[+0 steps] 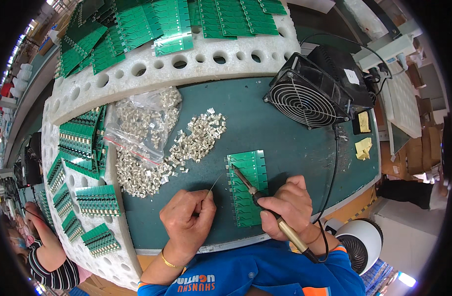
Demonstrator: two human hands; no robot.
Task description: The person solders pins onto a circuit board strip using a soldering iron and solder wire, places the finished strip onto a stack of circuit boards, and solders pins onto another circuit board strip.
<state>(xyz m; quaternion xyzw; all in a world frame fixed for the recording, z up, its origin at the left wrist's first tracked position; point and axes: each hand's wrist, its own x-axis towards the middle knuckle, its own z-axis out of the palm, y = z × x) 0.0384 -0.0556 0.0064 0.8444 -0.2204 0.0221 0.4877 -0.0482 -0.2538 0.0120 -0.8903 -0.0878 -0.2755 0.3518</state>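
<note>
A green circuit board panel (249, 207) lies flat on the dark green bench mat, in front of my hands. My right hand (290, 209) grips a soldering iron (287, 231) with a black and gold handle. Its tip meets the upper left part of the board, near the edge where small pins stick out. My left hand (188, 219) is closed in a pinch on a thin solder wire (215, 182), which points up towards the board from its left side. Beyond my left hand lies a loose heap of small white pin connectors (199, 135).
A clear plastic bag (144, 116) of connectors rests on the heap. White foam with holes (179, 74) borders the mat, bearing bare and populated boards (98, 200). A black fan (307, 98), a cable (329, 182) and a yellow sponge (364, 148) stand right. Another person (51, 256) sits left.
</note>
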